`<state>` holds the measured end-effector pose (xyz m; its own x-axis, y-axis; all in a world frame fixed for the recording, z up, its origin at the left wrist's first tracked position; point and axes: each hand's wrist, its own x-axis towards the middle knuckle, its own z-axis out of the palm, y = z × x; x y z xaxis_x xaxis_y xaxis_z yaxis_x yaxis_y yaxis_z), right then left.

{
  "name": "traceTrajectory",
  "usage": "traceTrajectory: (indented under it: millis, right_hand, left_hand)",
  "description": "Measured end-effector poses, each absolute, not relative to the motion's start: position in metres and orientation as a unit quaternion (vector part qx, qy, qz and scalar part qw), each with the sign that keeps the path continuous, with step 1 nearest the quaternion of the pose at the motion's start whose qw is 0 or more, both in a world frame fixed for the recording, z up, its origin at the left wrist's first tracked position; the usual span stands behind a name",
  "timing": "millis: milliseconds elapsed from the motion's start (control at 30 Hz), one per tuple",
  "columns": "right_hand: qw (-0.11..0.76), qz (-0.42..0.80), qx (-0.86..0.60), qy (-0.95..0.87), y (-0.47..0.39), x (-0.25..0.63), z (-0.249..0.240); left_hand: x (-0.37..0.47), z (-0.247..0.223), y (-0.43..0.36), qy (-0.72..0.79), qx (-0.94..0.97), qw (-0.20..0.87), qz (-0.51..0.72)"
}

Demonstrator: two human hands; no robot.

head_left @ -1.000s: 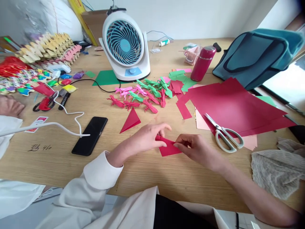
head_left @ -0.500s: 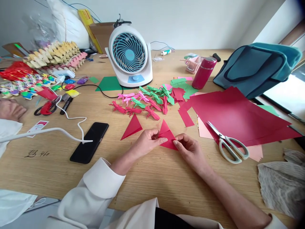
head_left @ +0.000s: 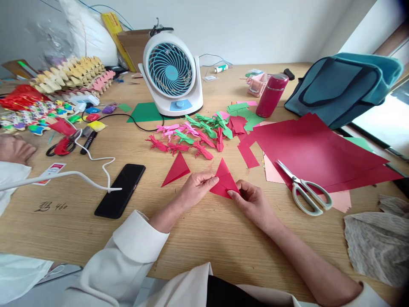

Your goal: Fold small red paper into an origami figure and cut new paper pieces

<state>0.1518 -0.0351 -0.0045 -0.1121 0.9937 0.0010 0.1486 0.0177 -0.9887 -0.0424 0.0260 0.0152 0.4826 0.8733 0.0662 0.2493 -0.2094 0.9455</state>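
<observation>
A folded red paper triangle (head_left: 223, 182) is held between my two hands, its tip pointing away from me. My left hand (head_left: 200, 187) pinches its left edge with the thumb on top. At its lower right corner, my right hand (head_left: 252, 199) grips the paper between thumb and fingers. Another red folded triangle (head_left: 177, 169) lies on the table just beyond my left hand. Past both triangles is a pile of small folded paper figures (head_left: 194, 132) in red, green and pink.
Scissors (head_left: 303, 187) rest by large red sheets (head_left: 316, 153) on the right. A black phone (head_left: 120, 191) lies left, with a white cable over it. A fan (head_left: 174, 72), a red bottle (head_left: 272, 96) and a blue bag (head_left: 335, 89) stand farther back. Another person's hand (head_left: 15, 149) is at far left.
The held triangle has turned slightly, its tip shifting right. My left thumb has moved left to the paper's edge, and my right thumb now lies farther over its lower corner.
</observation>
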Motion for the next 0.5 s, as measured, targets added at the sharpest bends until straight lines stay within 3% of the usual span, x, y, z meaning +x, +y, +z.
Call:
traceTrajectory:
  millis: [367,500]
  right_hand:
    - [0.420,0.479,-0.511,-0.577,-0.035,0.152,-0.008]
    - [0.416,0.459,-0.512,-0.595,-0.035,0.151,-0.009]
  left_hand:
    - [-0.032,0.004,0.017,0.417,0.652,0.555,0.305]
    - [-0.028,0.002,0.012,0.446,0.677,0.513,0.283]
